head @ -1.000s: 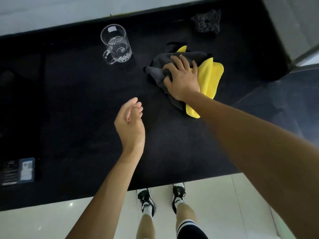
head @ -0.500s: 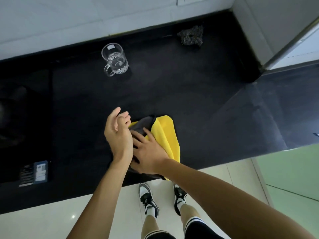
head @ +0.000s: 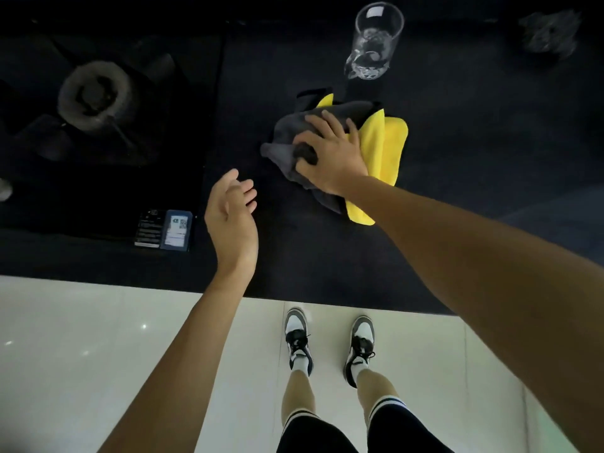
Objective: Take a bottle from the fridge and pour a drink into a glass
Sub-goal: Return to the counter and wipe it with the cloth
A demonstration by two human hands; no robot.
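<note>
Head camera, looking down: a person stands at a black table (head: 457,165) with the two hands apart. The right hand (head: 330,155) lies on a grey and yellow cloth (head: 387,148), its fingers spread over the grey side. Its thumb is curled round a dark wad of the fabric, and the cloth lies crumpled flat on the table under the palm. The left hand (head: 232,217) hangs over the table near its front edge, fingers loosely bent and holding nothing, well short of the cloth.

The glass (head: 374,44), a clear mug with a handle, stands upright on the table just beyond the cloth, apart from both hands. How much it holds cannot be told.

To the left, a gas burner (head: 93,94) is set into a dark hob with a label (head: 165,228) at its near corner. A dark crumpled object (head: 549,34) lies at the far right. Below the table edge are a pale tiled floor (head: 81,354) and the person's grey, white and black shoes (head: 297,338).
</note>
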